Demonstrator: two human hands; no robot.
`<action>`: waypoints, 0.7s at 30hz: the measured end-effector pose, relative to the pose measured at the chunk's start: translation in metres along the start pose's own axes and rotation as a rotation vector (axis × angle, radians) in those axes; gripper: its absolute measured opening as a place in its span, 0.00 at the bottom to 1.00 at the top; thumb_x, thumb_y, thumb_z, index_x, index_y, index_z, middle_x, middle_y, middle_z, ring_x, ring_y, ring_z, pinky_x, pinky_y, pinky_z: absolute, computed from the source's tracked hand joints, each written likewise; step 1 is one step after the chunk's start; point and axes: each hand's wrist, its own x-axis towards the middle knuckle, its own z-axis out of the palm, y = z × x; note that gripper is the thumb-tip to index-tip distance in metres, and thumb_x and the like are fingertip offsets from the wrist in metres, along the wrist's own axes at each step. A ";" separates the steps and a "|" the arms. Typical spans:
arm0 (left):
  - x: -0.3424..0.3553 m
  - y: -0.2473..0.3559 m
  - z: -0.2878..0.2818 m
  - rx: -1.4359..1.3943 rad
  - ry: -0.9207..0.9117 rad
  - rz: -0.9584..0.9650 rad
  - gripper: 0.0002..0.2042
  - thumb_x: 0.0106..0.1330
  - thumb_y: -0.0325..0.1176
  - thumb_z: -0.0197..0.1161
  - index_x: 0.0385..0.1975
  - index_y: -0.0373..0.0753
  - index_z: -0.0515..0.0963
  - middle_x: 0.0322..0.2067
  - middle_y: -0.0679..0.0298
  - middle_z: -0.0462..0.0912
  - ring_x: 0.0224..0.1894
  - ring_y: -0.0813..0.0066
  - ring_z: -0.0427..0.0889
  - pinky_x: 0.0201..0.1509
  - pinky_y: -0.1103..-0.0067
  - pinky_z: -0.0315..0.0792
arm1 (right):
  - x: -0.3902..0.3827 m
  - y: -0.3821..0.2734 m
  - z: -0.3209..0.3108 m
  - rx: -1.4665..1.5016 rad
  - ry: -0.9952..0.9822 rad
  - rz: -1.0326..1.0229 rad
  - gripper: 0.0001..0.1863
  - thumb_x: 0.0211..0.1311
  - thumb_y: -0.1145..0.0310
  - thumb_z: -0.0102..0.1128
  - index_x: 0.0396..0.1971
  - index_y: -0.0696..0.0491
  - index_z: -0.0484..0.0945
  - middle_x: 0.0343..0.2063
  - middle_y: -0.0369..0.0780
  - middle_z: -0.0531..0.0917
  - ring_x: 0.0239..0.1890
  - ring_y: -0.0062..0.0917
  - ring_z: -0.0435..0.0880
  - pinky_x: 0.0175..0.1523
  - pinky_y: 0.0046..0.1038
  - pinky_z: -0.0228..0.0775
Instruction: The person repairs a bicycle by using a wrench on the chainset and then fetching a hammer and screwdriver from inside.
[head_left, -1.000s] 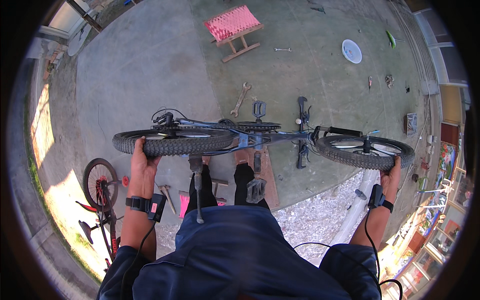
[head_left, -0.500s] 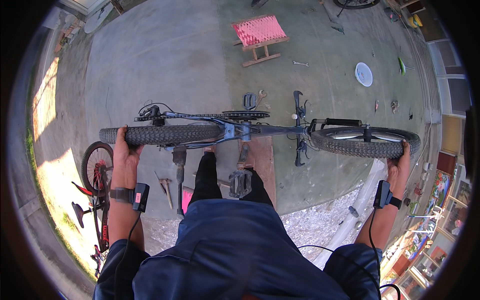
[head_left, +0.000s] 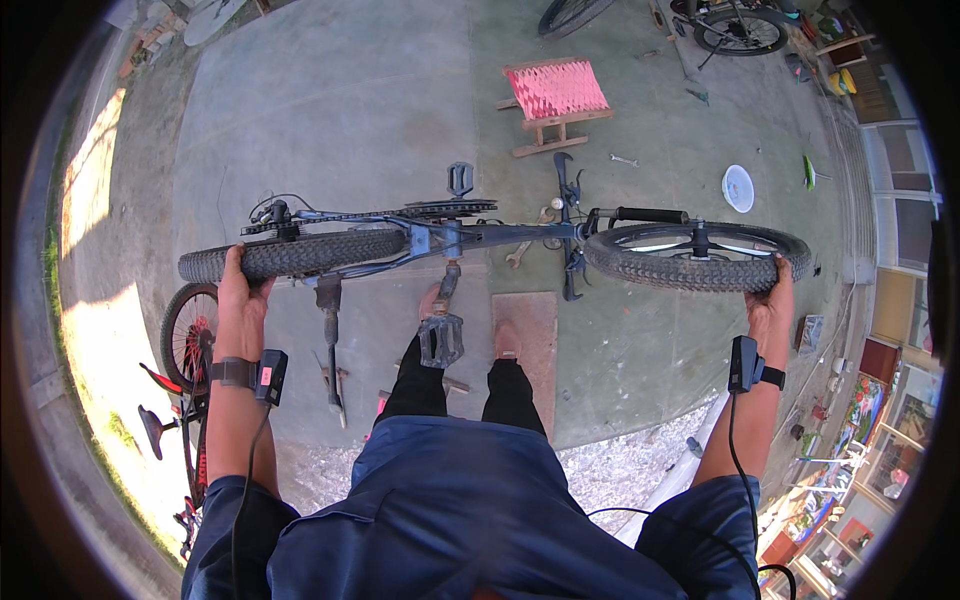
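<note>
A dark blue bicycle [head_left: 500, 236] spans the view in front of me, upside down, its wheels uppermost and its handlebar [head_left: 568, 225] lower down. On the left, my left hand [head_left: 242, 295] is closed around the near side of the rear tyre [head_left: 320, 253]. My right hand [head_left: 772, 295] grips the front tyre [head_left: 660, 270] at its right end. Between the wheels, the near pedal [head_left: 441, 341] hangs above my feet and the far pedal [head_left: 460, 179] sticks out beyond the chainring [head_left: 450, 208]. A kickstand [head_left: 331, 345] points toward me. The saddle is hidden.
A pink woven folding stool [head_left: 558, 90] stands ahead. A spanner [head_left: 624, 160] and a white basin [head_left: 738, 189] lie to its right; another spanner [head_left: 519, 253] is near the handlebar. A red-and-black bicycle [head_left: 190, 350] lies at left, a hammer [head_left: 335, 385] closer in.
The bicycle has shifted left over the floor with both hands still on its tyres. The floor spanner now shows nearer the handlebar. My feet have moved, and the stool appears lower and farther right.
</note>
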 end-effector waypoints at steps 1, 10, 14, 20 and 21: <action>0.003 0.003 0.004 -0.001 -0.010 0.001 0.10 0.64 0.40 0.60 0.39 0.42 0.75 0.39 0.65 0.79 0.41 0.68 0.80 0.44 0.66 0.79 | 0.002 0.003 0.000 0.005 0.002 -0.010 0.13 0.60 0.61 0.63 0.42 0.49 0.76 0.42 0.36 0.80 0.44 0.30 0.79 0.50 0.40 0.75; 0.000 0.001 -0.006 0.030 0.015 -0.036 0.11 0.64 0.42 0.60 0.39 0.44 0.75 0.38 0.66 0.79 0.40 0.71 0.80 0.44 0.68 0.78 | -0.033 0.003 0.051 -0.112 -0.063 -0.025 0.16 0.56 0.58 0.68 0.41 0.47 0.78 0.42 0.35 0.81 0.45 0.30 0.80 0.46 0.38 0.76; -0.005 0.003 -0.002 0.051 -0.021 -0.032 0.12 0.64 0.45 0.61 0.40 0.45 0.76 0.38 0.66 0.80 0.39 0.72 0.80 0.43 0.70 0.78 | -0.043 -0.003 0.050 -0.142 -0.096 0.031 0.17 0.55 0.54 0.68 0.43 0.42 0.77 0.41 0.34 0.81 0.43 0.28 0.79 0.45 0.35 0.74; -0.032 0.012 0.013 0.135 -0.055 -0.102 0.17 0.63 0.52 0.62 0.41 0.47 0.76 0.39 0.66 0.80 0.37 0.71 0.81 0.38 0.74 0.78 | -0.070 -0.002 0.072 -0.245 -0.072 0.072 0.22 0.54 0.49 0.67 0.46 0.42 0.76 0.44 0.35 0.79 0.47 0.30 0.78 0.51 0.41 0.68; -0.034 0.013 0.014 0.148 -0.062 -0.110 0.18 0.62 0.53 0.62 0.41 0.47 0.76 0.39 0.66 0.80 0.37 0.71 0.81 0.38 0.74 0.78 | -0.071 -0.002 0.073 -0.245 -0.069 0.089 0.23 0.54 0.48 0.67 0.46 0.42 0.76 0.45 0.35 0.79 0.47 0.30 0.78 0.52 0.41 0.68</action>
